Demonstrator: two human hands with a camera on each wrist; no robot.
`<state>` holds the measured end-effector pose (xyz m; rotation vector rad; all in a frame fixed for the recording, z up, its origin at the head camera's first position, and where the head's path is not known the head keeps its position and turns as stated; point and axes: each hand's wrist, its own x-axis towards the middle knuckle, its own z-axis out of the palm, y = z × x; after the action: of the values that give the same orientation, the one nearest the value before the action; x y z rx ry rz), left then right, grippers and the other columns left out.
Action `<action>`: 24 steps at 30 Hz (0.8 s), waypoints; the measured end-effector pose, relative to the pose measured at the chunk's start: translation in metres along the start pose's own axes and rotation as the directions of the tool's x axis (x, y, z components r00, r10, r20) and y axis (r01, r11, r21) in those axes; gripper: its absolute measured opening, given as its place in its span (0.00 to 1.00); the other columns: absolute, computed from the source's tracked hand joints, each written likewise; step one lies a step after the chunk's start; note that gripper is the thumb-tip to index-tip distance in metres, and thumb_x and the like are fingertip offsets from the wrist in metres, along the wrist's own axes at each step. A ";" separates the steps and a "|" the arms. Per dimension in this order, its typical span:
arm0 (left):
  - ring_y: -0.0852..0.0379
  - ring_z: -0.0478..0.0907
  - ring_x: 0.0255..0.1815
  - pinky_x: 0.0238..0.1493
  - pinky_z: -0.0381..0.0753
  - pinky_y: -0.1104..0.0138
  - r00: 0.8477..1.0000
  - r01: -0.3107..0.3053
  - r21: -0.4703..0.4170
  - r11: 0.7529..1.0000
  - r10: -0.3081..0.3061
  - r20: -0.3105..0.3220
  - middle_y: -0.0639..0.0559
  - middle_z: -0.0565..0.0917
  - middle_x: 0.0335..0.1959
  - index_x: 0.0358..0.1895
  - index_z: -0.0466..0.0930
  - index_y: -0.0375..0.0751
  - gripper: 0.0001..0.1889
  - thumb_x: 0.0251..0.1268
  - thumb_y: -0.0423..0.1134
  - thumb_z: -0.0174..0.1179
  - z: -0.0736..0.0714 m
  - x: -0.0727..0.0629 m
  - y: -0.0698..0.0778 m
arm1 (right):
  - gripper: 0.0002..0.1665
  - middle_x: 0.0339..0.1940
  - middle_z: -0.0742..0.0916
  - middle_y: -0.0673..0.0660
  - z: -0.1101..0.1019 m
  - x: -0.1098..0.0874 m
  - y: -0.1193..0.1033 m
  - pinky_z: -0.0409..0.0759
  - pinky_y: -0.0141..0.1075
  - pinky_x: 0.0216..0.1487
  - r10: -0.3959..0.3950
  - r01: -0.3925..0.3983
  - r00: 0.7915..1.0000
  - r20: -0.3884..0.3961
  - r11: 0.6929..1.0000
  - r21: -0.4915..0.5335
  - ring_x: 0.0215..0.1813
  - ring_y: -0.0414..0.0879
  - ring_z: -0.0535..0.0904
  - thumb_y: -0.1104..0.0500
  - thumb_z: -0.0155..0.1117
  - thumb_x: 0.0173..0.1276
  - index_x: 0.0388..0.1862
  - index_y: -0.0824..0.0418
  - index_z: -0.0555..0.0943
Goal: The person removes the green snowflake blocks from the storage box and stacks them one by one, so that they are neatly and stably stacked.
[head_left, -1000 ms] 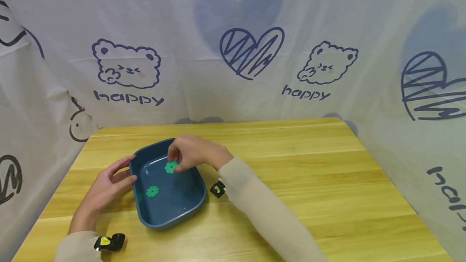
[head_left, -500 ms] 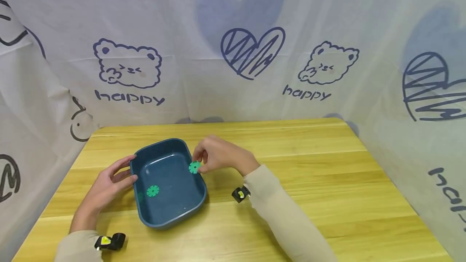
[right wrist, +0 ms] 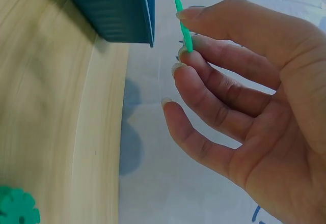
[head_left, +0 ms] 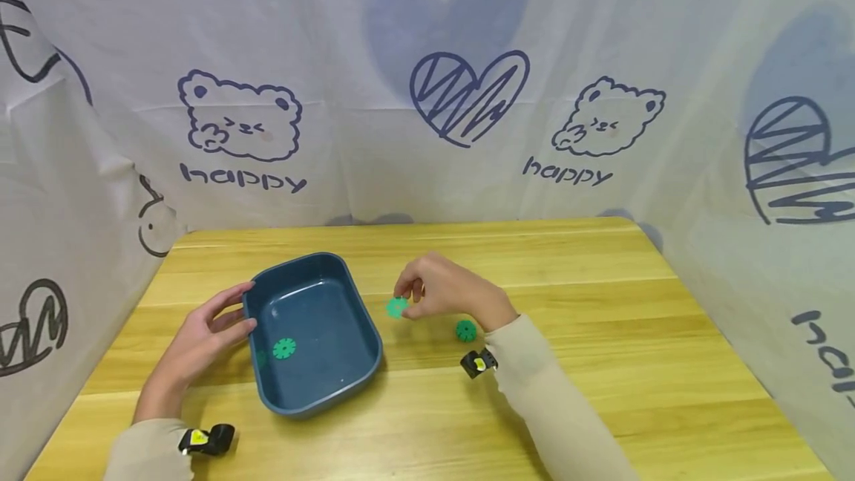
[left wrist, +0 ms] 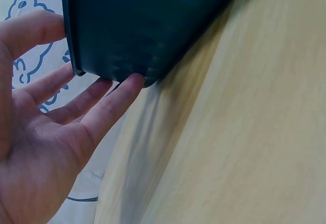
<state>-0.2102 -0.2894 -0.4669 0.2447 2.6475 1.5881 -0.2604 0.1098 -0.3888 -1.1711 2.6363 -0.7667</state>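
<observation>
A blue tray [head_left: 314,347] stands on the table, with one flat green snowflake disc [head_left: 283,348] lying inside it. My left hand [head_left: 208,329] holds the tray's left side; the thumb laps over the rim and other fingers [left wrist: 119,96] lie against the outer wall. Right of the tray, my right hand [head_left: 444,288] pinches a second green snowflake disc [head_left: 396,308] above the table. The right wrist view shows this disc edge-on between thumb and fingertips. Green notched discs [head_left: 466,330] that seem to overlap sit on the table near the right wrist, partly cut off in the right wrist view.
The light wooden table [head_left: 568,266] meets a white cloth [head_left: 374,191] with printed bears and hearts at its back and sides. A black wrist camera [head_left: 477,364] hangs under the right sleeve, another black camera [head_left: 207,439] by the left cuff.
My right hand has carried its snowflake disc out of the tray, over the right rim and to the right. The discs on the table have come into view. Left hand and tray stay put.
</observation>
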 end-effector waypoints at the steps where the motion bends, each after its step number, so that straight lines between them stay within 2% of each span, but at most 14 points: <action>1: 0.27 0.66 0.75 0.52 0.78 0.84 1.000 0.000 0.000 1.000 0.000 0.001 0.32 0.61 0.80 0.82 0.56 0.44 0.37 0.75 0.43 0.62 0.000 0.000 0.000 | 0.13 0.42 0.91 0.54 0.000 -0.003 0.002 0.83 0.27 0.42 0.004 -0.004 1.000 -0.006 1.000 -0.001 0.37 0.41 0.83 0.61 0.77 0.61 0.44 0.61 0.90; 5: 0.27 0.65 0.75 0.52 0.78 0.85 1.000 0.001 0.002 1.000 -0.001 -0.001 0.31 0.61 0.79 0.82 0.56 0.43 0.37 0.75 0.43 0.62 0.001 0.000 0.001 | 0.13 0.41 0.91 0.54 -0.002 -0.014 0.007 0.82 0.26 0.41 0.008 -0.008 1.000 -0.030 1.000 -0.003 0.36 0.38 0.81 0.61 0.77 0.61 0.45 0.61 0.90; 11: 0.28 0.67 0.74 0.52 0.79 0.84 1.000 -0.004 0.015 1.000 0.004 -0.006 0.31 0.62 0.79 0.82 0.57 0.42 0.37 0.75 0.44 0.62 0.002 0.000 0.001 | 0.12 0.42 0.91 0.53 -0.004 -0.031 0.014 0.83 0.27 0.42 0.047 -0.046 0.998 -0.051 0.999 0.018 0.37 0.41 0.83 0.60 0.77 0.62 0.45 0.60 0.90; 16: 0.28 0.67 0.73 0.52 0.78 0.84 1.000 -0.007 0.022 1.000 0.007 -0.008 0.31 0.62 0.79 0.82 0.57 0.42 0.37 0.75 0.44 0.62 0.002 0.000 0.000 | 0.12 0.43 0.91 0.52 -0.002 -0.044 0.022 0.85 0.31 0.43 0.074 -0.074 0.995 -0.063 0.997 -0.002 0.39 0.44 0.84 0.59 0.77 0.62 0.44 0.59 0.90; 24: 0.29 0.67 0.74 0.52 0.78 0.85 1.000 0.002 0.019 1.000 -0.002 -0.007 0.32 0.62 0.79 0.82 0.56 0.43 0.37 0.75 0.44 0.62 0.002 0.000 0.001 | 0.12 0.41 0.91 0.50 0.001 -0.062 0.038 0.83 0.29 0.39 0.117 -0.120 0.987 -0.115 0.992 -0.024 0.39 0.44 0.84 0.58 0.79 0.59 0.42 0.57 0.90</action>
<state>-0.2095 -0.2873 -0.4672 0.2376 2.6676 1.5669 -0.2428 0.1765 -0.4128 -0.9948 2.7898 -0.7957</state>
